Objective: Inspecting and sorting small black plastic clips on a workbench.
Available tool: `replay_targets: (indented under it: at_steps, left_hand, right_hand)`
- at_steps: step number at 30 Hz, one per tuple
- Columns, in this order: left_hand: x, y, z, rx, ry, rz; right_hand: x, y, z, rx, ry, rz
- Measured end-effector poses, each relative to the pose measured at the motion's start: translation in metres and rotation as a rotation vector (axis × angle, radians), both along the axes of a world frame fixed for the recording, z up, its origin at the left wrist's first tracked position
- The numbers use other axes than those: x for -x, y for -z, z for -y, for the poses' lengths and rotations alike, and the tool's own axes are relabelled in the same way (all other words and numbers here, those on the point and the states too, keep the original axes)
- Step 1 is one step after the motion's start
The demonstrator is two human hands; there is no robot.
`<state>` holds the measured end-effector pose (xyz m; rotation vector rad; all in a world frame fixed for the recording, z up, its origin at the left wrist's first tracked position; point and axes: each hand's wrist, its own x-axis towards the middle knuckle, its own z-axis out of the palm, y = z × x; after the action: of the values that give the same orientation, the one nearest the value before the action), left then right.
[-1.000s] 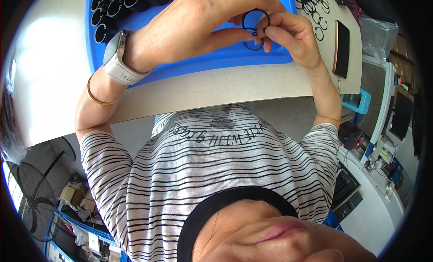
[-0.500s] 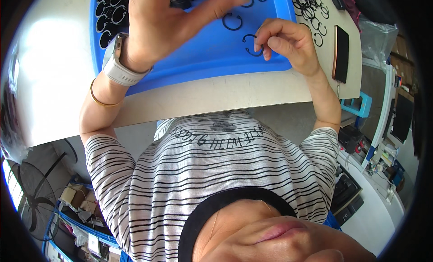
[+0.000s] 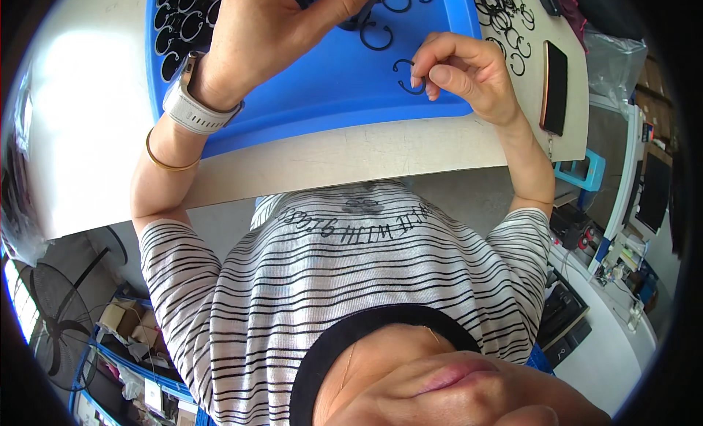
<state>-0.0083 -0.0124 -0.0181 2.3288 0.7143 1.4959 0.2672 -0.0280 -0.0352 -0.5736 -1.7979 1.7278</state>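
A: Right hand (image 3: 465,71) now?

B: Pinching 1 black open ring (image 3: 407,76) between thumb and fingertip, low over the near part of the blue tray (image 3: 329,96). Closed on that ring, touching or almost touching the tray floor.

A: And 1 second back?

B: Both hands together on 1 ring, mid-tray. Since then, parted: left hand (image 3: 271,30) gone up toward the far end of the tray, right hand barely moved.

A: Left hand gripping anything?

B: Hard to say. Fingers curled, something dark at the fingertips near the top edge, but cannot tell whether held or merely lying beneath. White watch (image 3: 196,107) and thin gold bangle (image 3: 165,158) on that wrist.

A: Meaning for the work?

B: Probably 1 ring finished with and the next being fetched. Another loose ring (image 3: 376,36) left lying between the 2 hands, plus a packed row of rings (image 3: 183,23) at the tray's far left.

A: Around the tray?

B: Pale worktop (image 3: 351,151), scattered rings (image 3: 505,16) off to the right, dark phone (image 3: 554,85) beside them.
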Motion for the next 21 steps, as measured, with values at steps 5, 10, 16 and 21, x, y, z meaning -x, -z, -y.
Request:
replay_targets:
  at_steps: [5, 10, 16, 21]
  left_hand:
    - [0.0013, 0.0007, -0.0009, 0.008, 0.003, -0.026]
    - [0.0029, 0.0054, -0.003, 0.01, 0.037, 0.012]
    - [0.0015, 0.0029, -0.0001, 0.046, 0.005, -0.011]
    - [0.0014, 0.0038, -0.0021, 0.047, 0.02, -0.019]
  right_hand:
    - [0.0, -0.0001, -0.0006, -0.003, -0.001, 0.006]
    - [-0.0001, 0.0002, -0.0006, -0.012, -0.008, 0.012]
    - [-0.0012, 0.0008, -0.0001, -0.006, -0.012, 0.011]
    - [-0.001, -0.0001, -0.0002, 0.005, -0.016, 0.01]
